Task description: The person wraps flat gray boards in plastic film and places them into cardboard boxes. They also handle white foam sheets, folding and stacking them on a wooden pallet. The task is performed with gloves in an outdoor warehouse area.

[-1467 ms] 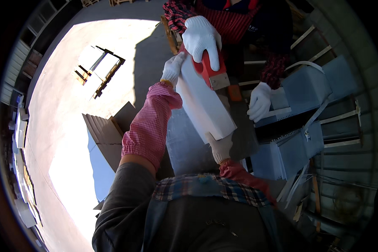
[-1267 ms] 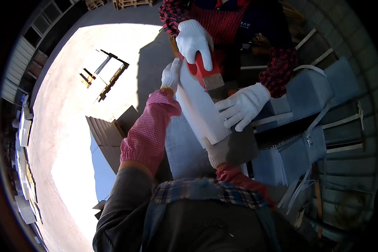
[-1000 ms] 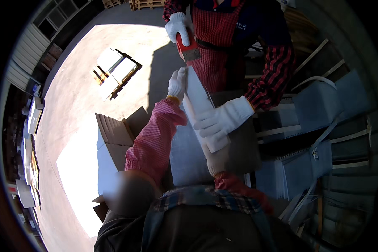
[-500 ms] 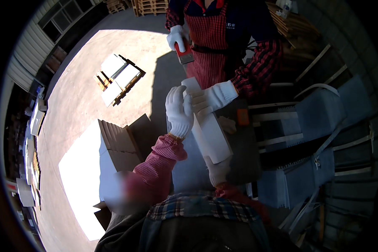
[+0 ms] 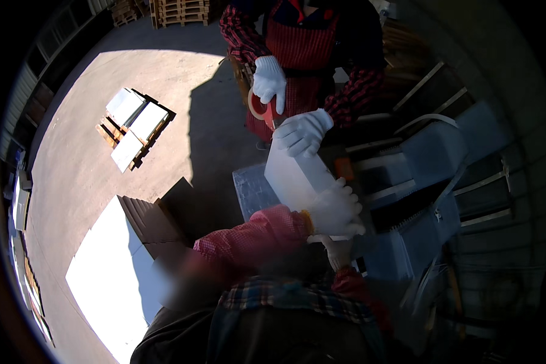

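A long white wrapped block (image 5: 294,179) lies tilted over a grey worktop (image 5: 252,189), pointing away from me. My left hand (image 5: 337,209), in a white glove with a pink checked sleeve, lies over the block's near end. Just below it, my right hand (image 5: 338,252), also gloved, grips that end from underneath and is partly hidden. Opposite me stands a co-worker in a red apron. One of their gloved hands (image 5: 303,133) presses on the block's far end. The other (image 5: 269,82) holds a tape roll (image 5: 258,109) just above it.
Grey blocks and metal racks (image 5: 431,182) crowd the right side. A stack of brown cardboard (image 5: 151,218) and a white sheet (image 5: 109,273) sit to my left. A pallet with white slabs (image 5: 133,124) stands on the sunlit concrete floor; wooden pallets (image 5: 176,9) are far back.
My left hand slid from the block's far end back to its near end. The co-worker lifted the tape tool off the block and set their other hand on the far end.
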The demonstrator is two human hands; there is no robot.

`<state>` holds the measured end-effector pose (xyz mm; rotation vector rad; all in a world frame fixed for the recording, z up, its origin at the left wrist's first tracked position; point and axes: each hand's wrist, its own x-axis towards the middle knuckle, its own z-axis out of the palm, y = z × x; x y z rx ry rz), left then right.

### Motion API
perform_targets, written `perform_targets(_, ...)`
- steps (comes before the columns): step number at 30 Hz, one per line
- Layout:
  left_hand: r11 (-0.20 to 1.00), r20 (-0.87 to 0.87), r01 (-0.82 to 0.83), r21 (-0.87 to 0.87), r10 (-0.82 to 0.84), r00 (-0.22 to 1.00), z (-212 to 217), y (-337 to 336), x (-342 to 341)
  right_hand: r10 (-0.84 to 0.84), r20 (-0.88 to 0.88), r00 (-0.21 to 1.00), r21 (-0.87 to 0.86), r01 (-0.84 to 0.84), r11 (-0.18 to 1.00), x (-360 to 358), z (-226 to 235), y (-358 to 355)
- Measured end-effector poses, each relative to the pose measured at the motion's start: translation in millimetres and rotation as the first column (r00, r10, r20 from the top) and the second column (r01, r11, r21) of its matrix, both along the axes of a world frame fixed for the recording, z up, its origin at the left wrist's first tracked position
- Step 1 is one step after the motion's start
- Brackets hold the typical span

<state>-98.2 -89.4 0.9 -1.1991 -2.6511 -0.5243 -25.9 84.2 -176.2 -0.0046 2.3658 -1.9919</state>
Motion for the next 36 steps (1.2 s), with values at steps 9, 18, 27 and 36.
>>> perform_targets(9, 0.983, 0.030, -0.052, 0.175, 0.048, 0.998, -13, 0, 7, -0.095, 0.284, 0.954, 0.040, 0.088, 0.995, 14, 42, -21)
perform_targets(18, 0.981, -0.263, 0.090, 0.172, -0.043, 0.964, 6, -14, 19, 0.061, 0.540, 0.839, -0.189, 0.050, 0.981, 25, -15, 24)
perform_targets(27, 0.878, -0.193, -0.309, 0.366, 0.397, 0.898, -12, -3, 42, 0.284, 0.794, 0.538, -0.575, 0.511, 0.638, 9, 4, 2)
perform_targets(36, 0.406, 0.406, -0.813, 0.417, 0.717, 0.566, -36, 13, 79, 0.368, 0.778, 0.510, -0.586, 0.377, 0.717, 12, -40, 14)
